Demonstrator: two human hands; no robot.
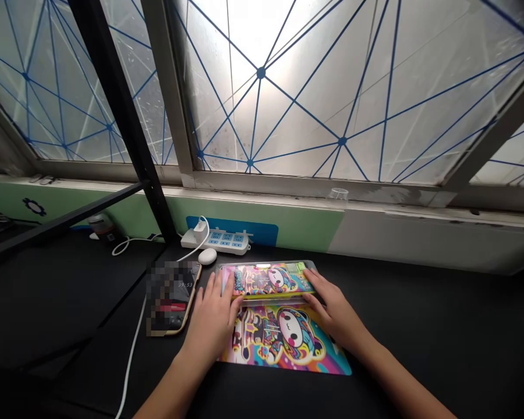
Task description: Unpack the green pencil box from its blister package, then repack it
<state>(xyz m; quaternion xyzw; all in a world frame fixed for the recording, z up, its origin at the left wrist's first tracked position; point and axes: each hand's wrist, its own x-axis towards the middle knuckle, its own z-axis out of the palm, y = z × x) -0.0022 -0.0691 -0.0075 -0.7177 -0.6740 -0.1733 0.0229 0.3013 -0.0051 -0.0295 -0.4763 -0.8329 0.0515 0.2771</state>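
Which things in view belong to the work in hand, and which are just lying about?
In the work:
case, touched by left hand and right hand
mat, probably

Apparently just lying about:
phone
cable
power strip
charger
white pod
cup
bottle

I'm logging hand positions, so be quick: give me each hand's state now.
Left hand: open, fingers spread on the left end of the colourful case.
Right hand: open, fingers and thumb at the case's right end.

Pencil case (266,280) — partly hidden, phone (174,302) — part-pixelated
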